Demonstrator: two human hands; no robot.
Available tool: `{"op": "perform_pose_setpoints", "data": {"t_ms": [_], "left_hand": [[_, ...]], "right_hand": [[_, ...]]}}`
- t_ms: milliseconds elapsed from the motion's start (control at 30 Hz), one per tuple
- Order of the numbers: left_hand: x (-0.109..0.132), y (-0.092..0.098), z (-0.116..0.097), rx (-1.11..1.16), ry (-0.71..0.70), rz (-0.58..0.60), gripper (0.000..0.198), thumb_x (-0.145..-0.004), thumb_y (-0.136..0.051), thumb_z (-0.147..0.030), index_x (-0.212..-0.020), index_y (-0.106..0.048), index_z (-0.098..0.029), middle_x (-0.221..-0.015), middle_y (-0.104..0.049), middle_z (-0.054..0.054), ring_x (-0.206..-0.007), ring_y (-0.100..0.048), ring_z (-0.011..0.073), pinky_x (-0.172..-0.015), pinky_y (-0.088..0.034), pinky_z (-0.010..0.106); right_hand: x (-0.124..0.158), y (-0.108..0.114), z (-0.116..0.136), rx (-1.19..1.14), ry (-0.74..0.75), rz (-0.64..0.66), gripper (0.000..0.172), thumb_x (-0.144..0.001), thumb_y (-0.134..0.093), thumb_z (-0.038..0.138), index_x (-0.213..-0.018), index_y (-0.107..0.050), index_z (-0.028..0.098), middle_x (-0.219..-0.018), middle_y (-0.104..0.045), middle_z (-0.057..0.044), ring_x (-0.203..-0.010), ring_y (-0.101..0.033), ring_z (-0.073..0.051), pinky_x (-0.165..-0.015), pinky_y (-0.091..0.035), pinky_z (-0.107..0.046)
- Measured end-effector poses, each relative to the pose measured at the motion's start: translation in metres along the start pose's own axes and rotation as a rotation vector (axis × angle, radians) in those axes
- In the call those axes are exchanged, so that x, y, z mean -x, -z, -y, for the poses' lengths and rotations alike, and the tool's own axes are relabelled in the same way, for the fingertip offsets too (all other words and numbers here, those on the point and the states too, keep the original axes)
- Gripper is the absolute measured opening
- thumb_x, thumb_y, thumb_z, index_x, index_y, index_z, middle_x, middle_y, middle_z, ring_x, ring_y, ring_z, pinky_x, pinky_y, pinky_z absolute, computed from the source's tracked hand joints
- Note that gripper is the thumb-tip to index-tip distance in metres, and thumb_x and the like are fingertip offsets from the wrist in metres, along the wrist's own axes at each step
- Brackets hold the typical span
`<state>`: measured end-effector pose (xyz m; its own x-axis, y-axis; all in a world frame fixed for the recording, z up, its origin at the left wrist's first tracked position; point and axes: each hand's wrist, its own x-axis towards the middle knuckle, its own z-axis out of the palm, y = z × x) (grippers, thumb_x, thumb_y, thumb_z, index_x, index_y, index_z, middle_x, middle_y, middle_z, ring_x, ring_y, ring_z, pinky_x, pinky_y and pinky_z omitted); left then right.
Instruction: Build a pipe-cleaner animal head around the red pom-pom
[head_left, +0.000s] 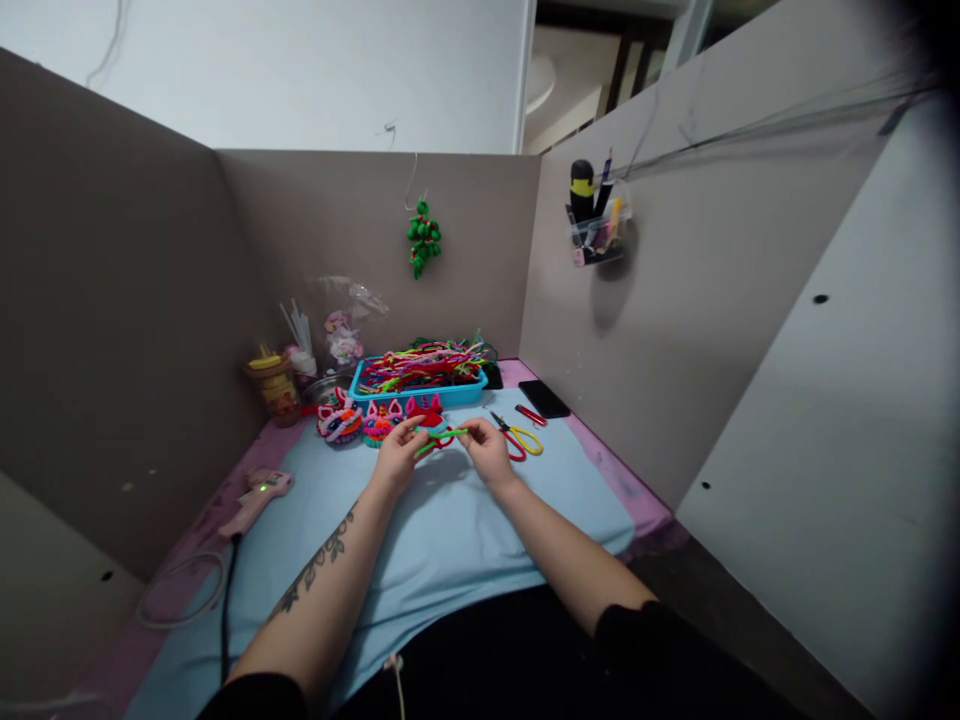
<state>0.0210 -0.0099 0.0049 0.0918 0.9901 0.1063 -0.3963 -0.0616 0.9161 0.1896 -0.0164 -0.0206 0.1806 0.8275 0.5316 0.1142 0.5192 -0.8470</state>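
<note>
Between my hands, above the blue cloth, is a bright green pipe cleaner (435,440) with a bit of red beside it. My left hand (400,455) pinches its left part, fingers closed around it. The fingertips of my right hand (486,450) are pressed together on its right end. Just behind my hands sit colourful fuzzy animal-face pieces with pointed ears, one pink and blue (340,420) and another orange and pink (381,422). A red piece (425,408) is partly covered by my left fingers.
A blue tray (450,396) heaped with pipe cleaners stands at the back. Scissors with red and yellow handles (529,440), a red tool (531,414) and a black phone (544,399) lie right. A pink glue gun (259,500) and a cup (276,390) are left. Partitions enclose the table.
</note>
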Motion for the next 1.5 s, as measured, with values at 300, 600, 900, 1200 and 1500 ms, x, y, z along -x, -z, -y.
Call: {"op": "perform_pose_setpoints", "data": {"t_ms": [300,600,900,1200,1500], "left_hand": [[0.0,-0.002,0.003,-0.048,-0.029,-0.01,0.061,-0.053,-0.085,-0.039,-0.105,-0.064,-0.014,-0.066,-0.062,-0.002,-0.062,-0.062,0.0127,-0.066,-0.051,0.028],[-0.003,0.002,0.005,-0.115,-0.084,-0.07,0.061,-0.054,-0.083,-0.04,-0.106,-0.065,-0.013,-0.063,-0.059,-0.003,-0.059,-0.059,0.0109,-0.063,-0.052,0.027],[-0.003,0.002,0.006,-0.158,-0.116,-0.069,0.058,-0.059,-0.081,-0.04,-0.107,-0.065,-0.013,-0.06,-0.059,-0.004,-0.056,-0.056,0.0104,-0.058,-0.046,0.022],[-0.002,-0.002,0.007,-0.147,-0.098,-0.045,0.058,-0.056,-0.081,-0.043,-0.103,-0.066,-0.013,-0.068,-0.065,0.002,-0.061,-0.062,0.0149,-0.061,-0.05,0.027],[-0.002,0.0,0.008,-0.232,-0.145,-0.112,0.054,-0.059,-0.08,-0.042,-0.103,-0.066,-0.014,-0.064,-0.06,-0.002,-0.057,-0.059,0.0118,-0.054,-0.05,0.023]], "right_hand": [[0.007,-0.007,0.013,0.226,0.152,0.029,0.011,-0.071,-0.071,0.028,-0.081,-0.071,0.023,-0.098,-0.056,-0.006,-0.098,-0.055,-0.022,-0.081,-0.046,-0.035],[0.005,0.001,0.016,0.25,0.2,-0.007,0.013,-0.081,-0.056,0.023,-0.091,-0.064,0.019,-0.082,-0.061,-0.004,-0.075,-0.057,-0.017,-0.067,-0.046,-0.029],[0.006,-0.005,0.007,0.026,-0.059,0.033,0.011,-0.075,-0.061,0.03,-0.072,-0.062,0.019,-0.062,-0.059,0.002,-0.057,-0.051,-0.013,-0.058,-0.042,-0.026],[0.004,-0.013,0.006,0.008,0.001,0.073,0.012,-0.069,-0.068,0.032,-0.07,-0.068,0.02,-0.075,-0.058,-0.001,-0.063,-0.05,-0.013,-0.059,-0.043,-0.026],[0.007,-0.005,0.009,0.252,0.215,0.091,0.02,-0.076,-0.056,0.015,-0.093,-0.066,0.02,-0.088,-0.061,-0.005,-0.082,-0.057,-0.018,-0.072,-0.047,-0.03]]}}
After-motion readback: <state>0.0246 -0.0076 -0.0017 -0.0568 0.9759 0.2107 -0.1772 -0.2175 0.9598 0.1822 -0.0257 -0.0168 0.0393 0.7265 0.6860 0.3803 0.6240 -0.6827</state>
